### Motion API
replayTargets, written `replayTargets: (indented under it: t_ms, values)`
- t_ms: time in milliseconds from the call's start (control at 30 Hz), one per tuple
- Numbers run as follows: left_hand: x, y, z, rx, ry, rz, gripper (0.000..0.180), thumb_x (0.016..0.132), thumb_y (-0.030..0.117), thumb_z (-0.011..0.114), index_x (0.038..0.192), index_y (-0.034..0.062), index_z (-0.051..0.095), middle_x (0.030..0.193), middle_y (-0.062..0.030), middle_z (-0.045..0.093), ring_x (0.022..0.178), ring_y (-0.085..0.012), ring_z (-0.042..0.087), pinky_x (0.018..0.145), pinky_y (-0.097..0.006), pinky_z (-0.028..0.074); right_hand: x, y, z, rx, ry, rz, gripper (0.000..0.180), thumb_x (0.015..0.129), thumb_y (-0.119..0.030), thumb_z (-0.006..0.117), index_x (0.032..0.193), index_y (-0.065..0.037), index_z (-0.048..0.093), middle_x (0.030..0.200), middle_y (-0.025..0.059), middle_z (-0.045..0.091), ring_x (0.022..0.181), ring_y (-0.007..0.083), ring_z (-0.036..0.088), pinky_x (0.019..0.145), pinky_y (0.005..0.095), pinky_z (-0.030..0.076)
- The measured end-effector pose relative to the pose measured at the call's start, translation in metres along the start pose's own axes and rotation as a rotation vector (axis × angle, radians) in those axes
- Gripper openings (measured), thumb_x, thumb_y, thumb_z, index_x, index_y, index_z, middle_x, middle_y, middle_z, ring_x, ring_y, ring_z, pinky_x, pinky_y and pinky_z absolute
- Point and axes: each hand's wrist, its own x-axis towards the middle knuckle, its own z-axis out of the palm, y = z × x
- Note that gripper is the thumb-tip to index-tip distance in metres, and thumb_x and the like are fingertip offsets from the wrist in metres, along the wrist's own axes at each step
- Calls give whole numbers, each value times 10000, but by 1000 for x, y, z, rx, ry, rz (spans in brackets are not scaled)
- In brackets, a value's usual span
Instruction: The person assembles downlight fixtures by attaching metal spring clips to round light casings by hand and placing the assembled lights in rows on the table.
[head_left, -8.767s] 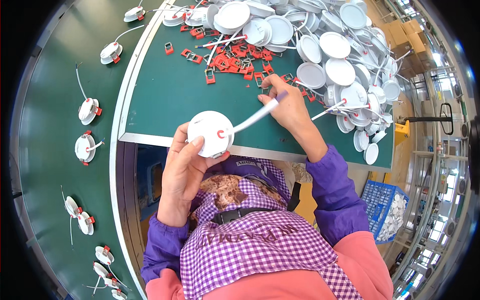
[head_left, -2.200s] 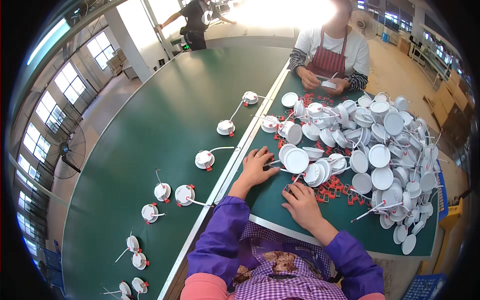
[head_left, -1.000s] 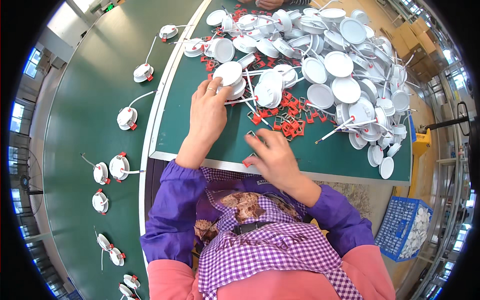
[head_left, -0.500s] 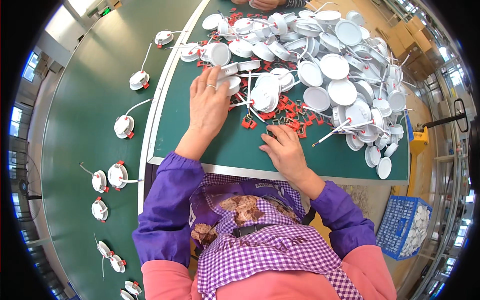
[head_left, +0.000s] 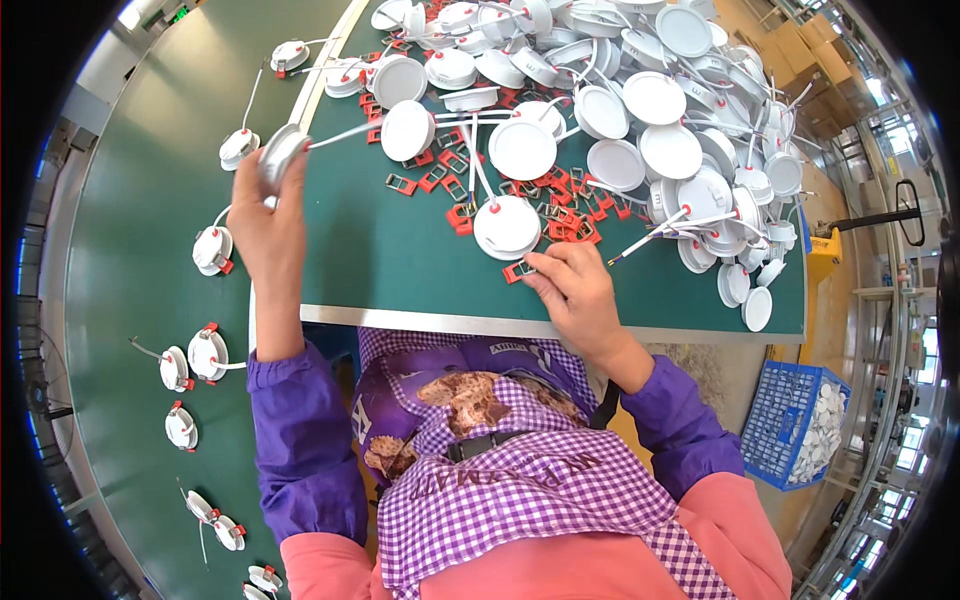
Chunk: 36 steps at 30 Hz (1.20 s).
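- Head view: left hand [head_left: 262, 222] closed around a round white downlight [head_left: 281, 152], lifted over the green table's [head_left: 380, 270] left edge.
- Right hand [head_left: 575, 290] pinching a red spring clip [head_left: 517, 269] on the table.
- Blue crate [head_left: 795, 425] of white parts at lower right.
- Downlight pile [head_left: 640, 130] beyond.

Factory assembly line, long green conveyor belt [head_left: 130, 300] carrying spaced round white lamp fittings [head_left: 210, 250], green worktable [head_left: 400, 270] heaped with identical fittings [head_left: 660, 150], blue plastic crate [head_left: 790, 420]

A blue basket [head_left: 795, 425] of white parts stood near right; cardboard boxes [head_left: 790, 45] sat far right, and finished lamps [head_left: 190, 362] dotted the left belt [head_left: 130, 200].
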Motion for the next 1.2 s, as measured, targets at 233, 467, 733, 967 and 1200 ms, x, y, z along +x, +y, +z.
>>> replayTargets:
  t_ms: [233, 467, 733, 967, 1200]
  values:
    - [-58, 13, -15, -857, -76, -707, 263, 947, 184, 585, 1143, 9, 571, 1037, -92, 662, 902, -149, 651, 780, -307, 530, 9, -11, 4, -106, -111, -95, 309, 689, -147, 775, 935, -10, 646, 942, 95, 593, 838, 277, 563, 732, 369, 456]
    - [-122, 30, -10, -1254, -296, -1049, 254, 961, 191, 555, 1145, 18, 531, 1119, -134, 633, 1010, -233, 652, 831, -405, 585, 2, -10, -16, -73, -191, -111, 311, 711, -135, 760, 975, -11, 653, 1041, 105, 617, 981, 274, 577, 816, 382, 465]
    - [-131, 40, 5, -1262, -366, -1099, 357, 883, 54, 640, 1202, 5, 487, 1156, -123, 609, 1034, -228, 634, 876, -410, 559, -9, 10, -13, -304, -265, -296, 272, 718, -54, 624, 981, 12, 639, 1042, 121, 619, 1024, 287, 573, 835, 377, 490]
    - [-138, 37, 14, -1209, -331, -1090, 418, 851, 57, 672, 1233, 41, 503, 1156, -110, 620, 1049, -225, 632, 887, -392, 544, 5, -4, -2, -72, -70, -98, 191, 772, 17, 625, 963, 20, 622, 918, 124, 635, 808, 265, 623, 716, 343, 511]
    - [-136, 47, 22, -1177, -275, -1034, 363, 846, 37, 671, 1169, 47, 505, 1114, -96, 628, 1023, -220, 636, 866, -364, 539, 37, -41, 10, 370, -128, 533, 95, 810, -30, 632, 897, 8, 625, 738, 125, 633, 612, 243, 630, 566, 321, 492]
